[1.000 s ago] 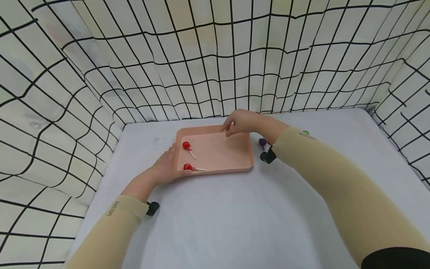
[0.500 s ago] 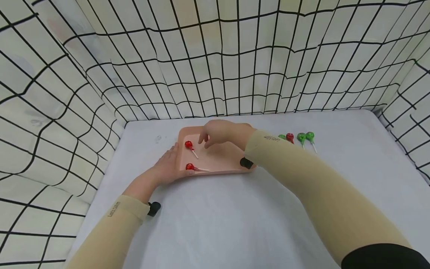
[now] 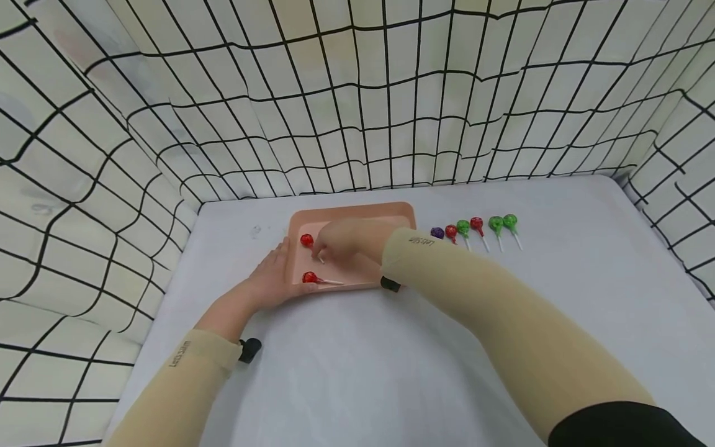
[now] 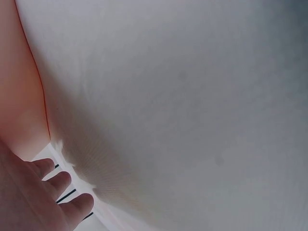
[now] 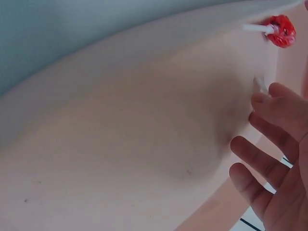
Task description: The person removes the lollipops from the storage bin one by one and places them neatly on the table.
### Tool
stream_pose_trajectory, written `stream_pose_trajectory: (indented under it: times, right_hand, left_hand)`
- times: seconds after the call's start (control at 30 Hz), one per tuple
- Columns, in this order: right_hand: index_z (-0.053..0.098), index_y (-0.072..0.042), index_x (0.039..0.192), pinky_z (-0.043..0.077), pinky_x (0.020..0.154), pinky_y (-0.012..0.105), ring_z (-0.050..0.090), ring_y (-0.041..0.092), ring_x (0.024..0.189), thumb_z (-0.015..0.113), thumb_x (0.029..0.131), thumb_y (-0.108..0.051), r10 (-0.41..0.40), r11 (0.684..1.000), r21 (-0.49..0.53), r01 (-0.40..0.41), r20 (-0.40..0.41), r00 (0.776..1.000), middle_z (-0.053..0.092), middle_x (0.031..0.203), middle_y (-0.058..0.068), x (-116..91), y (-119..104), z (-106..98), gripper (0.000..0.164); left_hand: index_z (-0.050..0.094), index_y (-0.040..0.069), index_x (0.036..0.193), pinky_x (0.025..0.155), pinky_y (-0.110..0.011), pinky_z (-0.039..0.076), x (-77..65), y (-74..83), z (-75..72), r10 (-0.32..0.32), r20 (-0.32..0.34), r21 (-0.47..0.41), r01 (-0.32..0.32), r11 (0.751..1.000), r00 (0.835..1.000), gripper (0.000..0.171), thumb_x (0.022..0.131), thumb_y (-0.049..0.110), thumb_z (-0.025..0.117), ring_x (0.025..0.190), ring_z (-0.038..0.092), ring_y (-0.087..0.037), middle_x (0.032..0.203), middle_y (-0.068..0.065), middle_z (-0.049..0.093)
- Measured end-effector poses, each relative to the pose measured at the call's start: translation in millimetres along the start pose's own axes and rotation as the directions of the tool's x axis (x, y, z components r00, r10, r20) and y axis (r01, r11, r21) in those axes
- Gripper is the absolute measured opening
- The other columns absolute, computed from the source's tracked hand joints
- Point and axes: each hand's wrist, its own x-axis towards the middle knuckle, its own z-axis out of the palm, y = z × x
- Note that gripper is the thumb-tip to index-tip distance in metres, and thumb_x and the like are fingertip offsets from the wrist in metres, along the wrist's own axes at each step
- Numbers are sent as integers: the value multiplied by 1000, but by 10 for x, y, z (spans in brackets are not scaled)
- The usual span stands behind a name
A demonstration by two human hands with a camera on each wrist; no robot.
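Observation:
A shallow pink tray [image 3: 357, 212] lies on the white table, with two red lollipops in its left part. My left hand [image 3: 269, 276] rests along the tray's left side, fingers straight, thumb at the front left corner. My right hand [image 3: 342, 240] is down inside the tray and pinches the stick of the upper red lollipop [image 3: 306, 240] between thumb and forefinger. In the right wrist view the stick's white end pokes out beside the thumb, while the other fingers [image 5: 250, 185] spread loosely. The lower red lollipop [image 3: 310, 277] lies near the front rim, stick pointing right.
Right of the tray runs a row of several lollipops: purple [image 3: 437, 233], red [image 3: 476, 223] and green [image 3: 510, 221] among them, partly behind my right sleeve [image 3: 480, 279]. A white backdrop with a black grid [image 3: 385, 93] stands behind the table.
My right hand has moved left and down, from over the tray's right part to the upper red lollipop, and has taken its stick. More of the row on the right shows. The left hand stays put.

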Motion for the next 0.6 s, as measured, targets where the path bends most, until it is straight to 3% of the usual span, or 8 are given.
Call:
stream_pose_trajectory:
  times: [0.13,0.23,0.27,0.37,0.47,0.6]
  right_hand:
    - [69,-33,117,42,94,41,45,17,116,62,89,-55,161,983,89,-160,-10,987,57,120,-7,-69,-32,18,36]
    - [68,-24,115,44,87,41,50,18,112,59,92,-52,181,979,98,-178,-20,983,61,114,-1,-67,-24,14,37]
    - [68,-22,112,44,85,41,51,19,109,59,93,-50,162,984,83,-159,-28,986,62,112,1,-57,-15,13,36]
    - [68,-20,118,45,87,35,52,15,106,57,98,-36,-28,993,-118,21,-54,998,61,112,-2,-7,25,11,28]
    - [67,-21,126,44,93,29,51,12,106,56,99,-22,-204,925,-339,172,-61,977,59,117,-7,58,74,-2,29]
    - [68,-23,127,44,100,29,51,11,110,56,99,-18,-234,891,-411,192,-55,971,60,123,-8,106,137,-27,31]
  left_hand:
    - [-10,4,157,116,-61,17,-4,-10,-7,-2,1,3,2,1000,1000,139,69,83,63,150,8,-42,164,-21,9]
    - [-10,4,157,116,-61,17,-10,-8,-10,-5,5,4,5,1000,1000,139,69,83,63,150,7,-42,164,-21,8]
    - [-11,3,157,116,-62,17,-18,-4,-16,0,9,4,0,1000,1000,138,70,82,62,149,7,-43,164,-23,8]
    - [-10,4,157,117,-60,17,-27,2,-15,-14,11,19,14,1000,1000,137,71,82,62,150,7,-41,164,-21,8]
    - [-10,2,157,117,-61,17,-31,16,-21,-6,9,27,5,1000,1000,136,72,82,60,149,8,-43,163,-24,9]
    - [-9,1,156,116,-61,18,-41,40,-36,-4,4,22,4,1000,1000,134,74,78,63,149,9,-44,163,-24,10]
